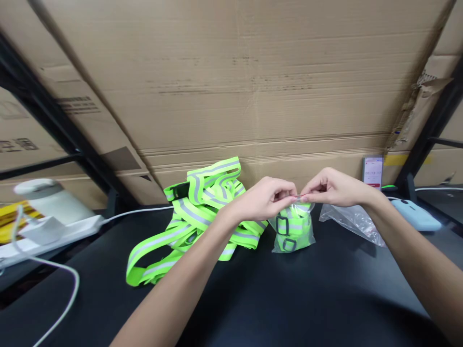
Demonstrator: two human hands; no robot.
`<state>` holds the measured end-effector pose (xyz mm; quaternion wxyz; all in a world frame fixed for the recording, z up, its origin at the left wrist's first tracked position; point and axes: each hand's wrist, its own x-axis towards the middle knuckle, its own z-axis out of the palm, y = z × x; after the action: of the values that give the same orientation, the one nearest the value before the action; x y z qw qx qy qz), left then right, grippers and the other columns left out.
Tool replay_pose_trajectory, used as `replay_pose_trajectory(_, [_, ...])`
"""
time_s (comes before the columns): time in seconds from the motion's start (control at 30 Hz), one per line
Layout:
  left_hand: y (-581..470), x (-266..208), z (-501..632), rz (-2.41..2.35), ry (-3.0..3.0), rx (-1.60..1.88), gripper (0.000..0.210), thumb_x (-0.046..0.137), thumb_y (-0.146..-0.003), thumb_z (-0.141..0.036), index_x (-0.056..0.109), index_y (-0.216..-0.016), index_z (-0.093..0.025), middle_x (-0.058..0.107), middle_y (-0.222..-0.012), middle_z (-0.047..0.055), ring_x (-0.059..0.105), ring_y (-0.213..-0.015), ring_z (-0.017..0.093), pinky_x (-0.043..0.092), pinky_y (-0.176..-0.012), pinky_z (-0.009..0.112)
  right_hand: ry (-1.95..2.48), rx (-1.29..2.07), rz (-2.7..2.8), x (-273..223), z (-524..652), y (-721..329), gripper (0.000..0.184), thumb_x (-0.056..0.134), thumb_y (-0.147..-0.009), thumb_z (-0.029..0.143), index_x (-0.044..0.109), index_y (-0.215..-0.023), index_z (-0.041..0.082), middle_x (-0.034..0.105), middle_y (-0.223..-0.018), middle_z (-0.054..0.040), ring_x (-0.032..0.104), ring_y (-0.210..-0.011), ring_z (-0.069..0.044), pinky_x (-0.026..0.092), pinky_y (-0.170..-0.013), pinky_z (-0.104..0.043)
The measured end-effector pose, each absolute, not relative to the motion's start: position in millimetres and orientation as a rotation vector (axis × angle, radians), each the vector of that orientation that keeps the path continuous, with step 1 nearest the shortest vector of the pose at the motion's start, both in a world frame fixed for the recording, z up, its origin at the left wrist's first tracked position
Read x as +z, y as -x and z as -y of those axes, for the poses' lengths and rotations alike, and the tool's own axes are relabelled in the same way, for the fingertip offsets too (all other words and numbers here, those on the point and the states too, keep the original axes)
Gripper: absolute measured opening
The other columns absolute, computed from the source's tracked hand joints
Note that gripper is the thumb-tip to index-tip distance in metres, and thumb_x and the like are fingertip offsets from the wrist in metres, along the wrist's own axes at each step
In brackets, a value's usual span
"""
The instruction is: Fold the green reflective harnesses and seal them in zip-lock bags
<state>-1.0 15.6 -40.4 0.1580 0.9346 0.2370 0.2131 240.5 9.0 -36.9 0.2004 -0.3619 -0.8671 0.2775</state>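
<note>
Forearms point(186, 284) point(415, 253), hands point(265, 198) point(336, 187) pinching clear bag point(277, 247), green strap point(296, 225) inside

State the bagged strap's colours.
The bagged strap is neon green with pale grey striping; see the head view.

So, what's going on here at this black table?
A person's left hand and right hand pinch the top edge of a small clear plastic bag. Inside is a folded neon-green strap with a grey stripe. Whether the bag is fully closed, I can't tell. Beside it, a loose heap of similar green straps lies on the black tabletop.
</note>
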Motion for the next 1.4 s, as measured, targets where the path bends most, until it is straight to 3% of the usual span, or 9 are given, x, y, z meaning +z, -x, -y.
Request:
replay_pose_trajectory(0.13, [0.5,-42.6,-15.6,-0.741,-2.559,0.605,0.022,0.056,-0.096,-0.032,0.069,-0.087,-0.016,0.050,-0.062,-0.005,0.038,-0.055,0.010,0.031,-0.054,0.022,1.048,0.851,2.379,-35.8,-8.2,-239.1,0.037,0.074,-0.086,0.051,0.081,-0.089,0.015,0.043,-0.052,0.0059,0.031,-0.050,-0.009,0.022,-0.047,-0.025])
replay_pose_trajectory(0.33, [-5.4,-45.2,-11.3,-0.753,-2.638,0.592,0.028,0.054,-0.099,-0.037,0.066,-0.083,-0.018,0.048,-0.060,-0.005,0.038,-0.054,0.010,0.029,-0.053,0.024,1.125,1.026,2.387,-32.9,-7.0,-243.9,0.040,0.072,-0.087,0.054,0.080,-0.099,0.017,0.061,-0.053,0.0017,0.046,-0.045,-0.009,0.033,-0.045,-0.023])
replay_pose_trajectory(0.47, [-6.8,-46.1,-10.7,-0.773,-2.647,0.613,0.027,0.053,-0.099,-0.036,0.063,-0.081,-0.018,0.041,-0.055,-0.007,0.036,-0.050,0.009,0.028,-0.052,0.024,1.187,0.978,2.352,-32.3,-9.4,-250.4,0.040,0.073,-0.086,0.055,0.080,-0.093,0.017,0.068,-0.059,-0.0019,0.048,-0.045,-0.009,0.034,-0.044,-0.023])
replay_pose_trajectory(0.63, [-8.1,-49.9,-13.2,-0.809,-2.597,0.643,0.042,0.049,-0.101,-0.043,0.048,-0.068,-0.019,0.037,-0.056,-0.007,0.030,-0.050,0.009,0.025,-0.051,0.024,1.097,0.905,2.401,-32.7,-10.3,-248.1,0.040,0.072,-0.086,0.056,0.076,-0.081,0.016,0.064,-0.058,-0.0005,0.048,-0.048,-0.010,0.033,-0.047,-0.024])
replay_pose_trajectory(0.97, [-10.2,-50.5,-13.8,-0.718,-2.468,0.695,0.040,0.045,-0.102,-0.043,0.043,-0.070,-0.019,0.034,-0.061,-0.006,0.030,-0.054,0.009,0.026,-0.052,0.023,1.001,0.817,2.361,-33.1,-10.4,-244.0,0.039,0.070,-0.089,0.053,0.068,-0.074,0.016,0.056,-0.058,0.0025,0.045,-0.052,-0.010,0.032,-0.050,-0.023])
replay_pose_trajectory(1.1, [-11.3,-47.3,-14.2,-0.707,-2.364,0.958,0.039,0.048,-0.101,-0.043,0.046,-0.071,-0.019,0.033,-0.062,-0.006,0.030,-0.054,0.010,0.025,-0.051,0.024,0.892,0.822,2.205,-33.3,-11.6,-245.0,0.035,0.076,-0.085,0.049,0.075,-0.100,0.018,0.070,-0.082,-0.0032,0.059,-0.070,-0.015,0.046,-0.062,-0.026])
replay_pose_trajectory(1.2, [-10.7,-45.8,-16.5,-0.768,-2.276,1.305,0.037,0.048,-0.102,-0.042,0.045,-0.072,-0.020,0.035,-0.063,-0.005,0.032,-0.055,0.011,0.027,-0.052,0.024,0.866,0.894,2.252,-34.0,-12.6,-243.4,0.048,0.082,-0.079,0.046,0.070,-0.119,0.022,0.074,-0.108,-0.0052,0.066,-0.093,-0.022,0.053,-0.080,-0.033])
replay_pose_trajectory(1.3, [-9.8,-47.0,-18.6,-0.846,-2.253,1.511,0.034,0.048,-0.102,-0.040,0.048,-0.075,-0.020,0.038,-0.062,-0.005,0.034,-0.056,0.011,0.028,-0.053,0.025,0.870,0.842,2.283,-37.1,-14.8,-240.2,0.046,0.084,-0.077,0.046,0.071,-0.114,0.021,0.074,-0.112,-0.0049,0.066,-0.102,-0.026,0.051,-0.090,-0.036])
replay_pose_trajectory(1.4, [-10.6,-50.7,-19.3,-0.808,-2.322,1.417,0.032,0.053,-0.101,-0.040,0.055,-0.076,-0.019,0.040,-0.059,-0.005,0.035,-0.054,0.011,0.029,-0.053,0.025,0.900,0.632,2.264,-45.3,-19.1,-235.4,0.039,0.085,-0.075,0.040,0.072,-0.106,0.020,0.076,-0.105,-0.0040,0.067,-0.098,-0.026,0.049,-0.088,-0.035])
